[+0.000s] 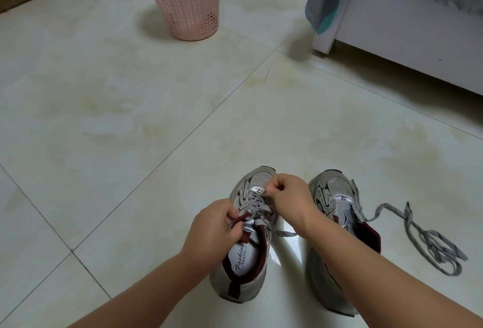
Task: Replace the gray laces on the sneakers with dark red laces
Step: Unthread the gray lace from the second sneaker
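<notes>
While both sneakers stand side by side on the tiled floor (130,108), the work is done on the left sneaker (245,236). Its collar side, near the tongue, is gripped by the left hand (213,231), whose fingers are curled tightly; whether a strand of the lace is also pinched there cannot be told. Further forward and slightly to the right of that hand, the right hand (288,198) is seen over the toe end of the same shoe, and a part of the gray lace (257,203) is pinched between its thumb and bent fingers, close to the lowest eyelets. This lace is threaded loosely through the eyelets, and one loose end (286,233) lies on the floor below the right wrist.

Just to the right of the right forearm the right sneaker (337,212) is placed, partly hidden by that arm. Its lace is already taken out: a removed gray lace (428,241) is lying in loose loops on the floor, further to the right of this shoe.

Well ahead of both hands a pink perforated basket (188,3) is standing, and ahead to the right a white furniture piece (407,40) with a cloth (329,1) hung over it is visible.
</notes>
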{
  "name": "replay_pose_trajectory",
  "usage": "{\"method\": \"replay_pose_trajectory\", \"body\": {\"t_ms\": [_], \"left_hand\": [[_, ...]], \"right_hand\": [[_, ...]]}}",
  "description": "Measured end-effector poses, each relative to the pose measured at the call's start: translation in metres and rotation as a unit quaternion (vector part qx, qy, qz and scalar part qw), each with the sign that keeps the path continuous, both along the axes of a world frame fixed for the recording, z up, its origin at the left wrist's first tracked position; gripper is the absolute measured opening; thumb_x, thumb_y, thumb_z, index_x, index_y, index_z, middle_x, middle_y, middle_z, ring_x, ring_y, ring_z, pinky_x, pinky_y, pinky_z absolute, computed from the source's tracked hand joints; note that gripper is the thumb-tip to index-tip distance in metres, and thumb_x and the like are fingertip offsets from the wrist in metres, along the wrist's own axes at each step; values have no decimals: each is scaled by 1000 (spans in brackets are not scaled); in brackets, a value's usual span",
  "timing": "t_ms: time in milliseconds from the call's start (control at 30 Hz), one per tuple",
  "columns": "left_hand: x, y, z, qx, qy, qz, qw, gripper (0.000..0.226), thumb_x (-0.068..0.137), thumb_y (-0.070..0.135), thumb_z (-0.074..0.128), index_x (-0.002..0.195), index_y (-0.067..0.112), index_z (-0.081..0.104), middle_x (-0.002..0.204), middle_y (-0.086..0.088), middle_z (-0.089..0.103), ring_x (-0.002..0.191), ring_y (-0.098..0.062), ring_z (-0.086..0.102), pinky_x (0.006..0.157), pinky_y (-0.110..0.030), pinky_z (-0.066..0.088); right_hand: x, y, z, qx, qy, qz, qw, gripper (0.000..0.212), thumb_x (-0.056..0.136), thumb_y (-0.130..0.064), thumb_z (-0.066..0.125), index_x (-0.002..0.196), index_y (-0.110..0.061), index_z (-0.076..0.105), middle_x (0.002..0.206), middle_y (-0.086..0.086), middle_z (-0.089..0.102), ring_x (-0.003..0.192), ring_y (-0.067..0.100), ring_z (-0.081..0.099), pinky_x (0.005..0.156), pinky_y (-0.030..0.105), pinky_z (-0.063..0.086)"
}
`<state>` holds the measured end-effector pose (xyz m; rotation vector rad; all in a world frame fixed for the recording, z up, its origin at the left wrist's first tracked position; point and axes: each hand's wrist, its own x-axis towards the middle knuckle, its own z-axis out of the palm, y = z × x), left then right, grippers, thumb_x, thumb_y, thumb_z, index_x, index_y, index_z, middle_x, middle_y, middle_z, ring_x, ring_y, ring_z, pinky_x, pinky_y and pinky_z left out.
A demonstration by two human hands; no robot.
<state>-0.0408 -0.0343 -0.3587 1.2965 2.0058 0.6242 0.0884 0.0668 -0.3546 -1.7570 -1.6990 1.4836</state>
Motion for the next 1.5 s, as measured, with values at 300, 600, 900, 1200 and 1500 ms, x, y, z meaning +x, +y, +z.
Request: {"method": "replay_pose_trajectory", "body": {"t_ms": [300, 600, 900, 1200, 1500], "left_hand": [[2, 6, 0, -18, 34, -68, 997, 33, 82, 20, 58, 110, 36, 50, 92, 12, 51, 82, -6, 52, 73, -21, 41], [6, 35, 11, -28, -116, 47, 992, 25, 87, 14, 58, 63, 25, 60, 75, 1, 68, 72, -16, 61, 74, -31, 47], [-6, 33, 36, -17, -200, -1, 980, 29, 88, 29, 55, 62, 19, 64, 62, -16, 50, 61, -16, 42, 65, -27, 37], [-6, 10, 12, -62, -26, -46, 997, 19, 76, 20, 68, 70, 26, 50, 68, 7, 55, 64, -8, 50, 61, -22, 41], [-8, 11, 4, -38, -3, -52, 998, 11, 78, 20, 68, 89, 22, 68, 73, 9, 60, 66, -6, 54, 69, -20, 44]], "right_hand": [[6, -4, 6, -84, 105, -122, 983, 27, 97, -4, 36, 72, -11, 44, 73, 10, 59, 64, 19, 54, 55, 25, 43], [10, -8, 12, -92, 126, -98, 983, 30, 99, -7, 33, 72, -11, 44, 85, 15, 60, 79, 22, 57, 68, 31, 51], [19, -18, 5, -104, 34, -39, 993, 25, 90, 3, 40, 76, -7, 59, 79, 12, 62, 71, 30, 62, 72, 45, 53], [12, -25, 3, -5, -104, 100, 989, 22, 80, -23, 70, 61, -14, 62, 52, -4, 55, 53, 14, 52, 64, 28, 50], [0, -18, 0, 5, -143, 154, 978, 16, 78, -10, 54, 62, -10, 56, 64, 10, 47, 60, 16, 40, 58, 27, 39]]}}
